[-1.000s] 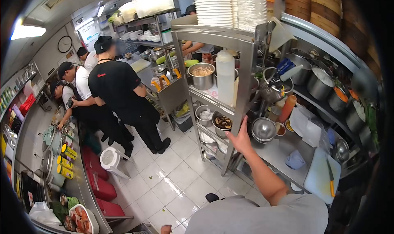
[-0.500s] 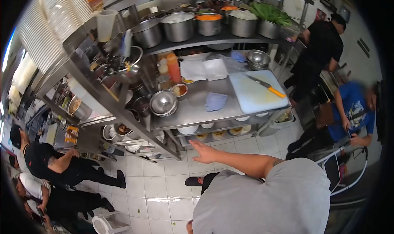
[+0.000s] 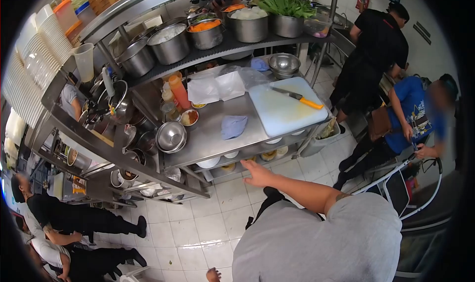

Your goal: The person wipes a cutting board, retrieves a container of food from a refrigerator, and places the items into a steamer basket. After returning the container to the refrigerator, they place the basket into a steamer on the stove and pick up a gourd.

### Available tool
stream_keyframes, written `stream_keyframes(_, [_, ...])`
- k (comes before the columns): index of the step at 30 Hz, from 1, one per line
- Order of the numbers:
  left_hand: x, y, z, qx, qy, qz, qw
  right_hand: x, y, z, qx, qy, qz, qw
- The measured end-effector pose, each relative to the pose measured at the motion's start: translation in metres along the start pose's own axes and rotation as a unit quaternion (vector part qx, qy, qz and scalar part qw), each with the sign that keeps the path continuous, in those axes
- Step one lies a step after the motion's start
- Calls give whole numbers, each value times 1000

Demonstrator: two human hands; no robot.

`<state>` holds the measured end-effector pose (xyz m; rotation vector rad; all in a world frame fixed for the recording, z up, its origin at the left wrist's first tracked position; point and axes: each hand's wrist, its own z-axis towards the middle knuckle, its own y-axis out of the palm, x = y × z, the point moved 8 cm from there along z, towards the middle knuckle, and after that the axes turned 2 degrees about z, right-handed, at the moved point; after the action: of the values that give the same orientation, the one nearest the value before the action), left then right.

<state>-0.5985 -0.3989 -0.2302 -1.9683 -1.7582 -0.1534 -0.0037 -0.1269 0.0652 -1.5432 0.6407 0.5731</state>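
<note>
My right hand (image 3: 257,173) reaches out in front of the steel table's front edge, fingers stretched and apart, holding nothing. It hangs over the floor beside the lower shelf and touches nothing I can see. At the bottom edge, my left hand (image 3: 213,275) shows only in part, its fingers loosely apart with nothing visible in them. On the steel table (image 3: 208,146) nearest my right hand are a crumpled blue cloth (image 3: 233,127), stacked metal bowls (image 3: 171,136) and a white cutting board (image 3: 282,115). A knife with an orange handle (image 3: 310,103) lies on the board.
Pots of chopped food (image 3: 205,35) and leafy greens (image 3: 284,6) line the upper shelf. A bin (image 3: 321,141) stands right of the table. One person in blue (image 3: 413,104) and another in black (image 3: 373,49) are at right; several people stand at left. A stepladder (image 3: 396,193) is close on the right.
My view has shifted, so the table and shelf sit further left. My right arm stays stretched out, and my left hand shows more at the bottom. The knife and cloth remain in place.
</note>
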Motion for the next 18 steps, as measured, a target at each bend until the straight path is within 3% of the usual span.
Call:
stream_keyframes(2, [36, 13, -2, 55, 13, -1, 998, 24, -19, 10, 10, -13, -17, 1000])
stream_keyframes(4, [79, 39, 1, 61, 38, 3, 997, 69, -68, 20, 104, 29, -76, 991])
stream_keyframes(6, [151, 87, -16, 58, 90, 11, 994, 111, -134, 24, 163, 70, -51, 983])
stream_keyframes(10, [373, 245, -100, -39, 321, -32, 946, 210, -256, 20, 294, 172, -180, 923])
stream_keyframes(12, [479, 326, -153, -35, 462, 51, 885, 248, -292, 22, 276, 217, -225, 909])
stream_keyframes(14, [569, 404, -212, -24, 528, 127, 839, 281, -313, 29, 261, 265, -271, 888])
stream_keyframes(16, [631, 468, -211, 72, 586, 223, 775, 316, -319, 39, 178, 301, -285, 892])
stream_keyframes(18, [665, 513, -204, 275, 542, 356, 710, 336, -324, 44, 157, 301, -306, 890])
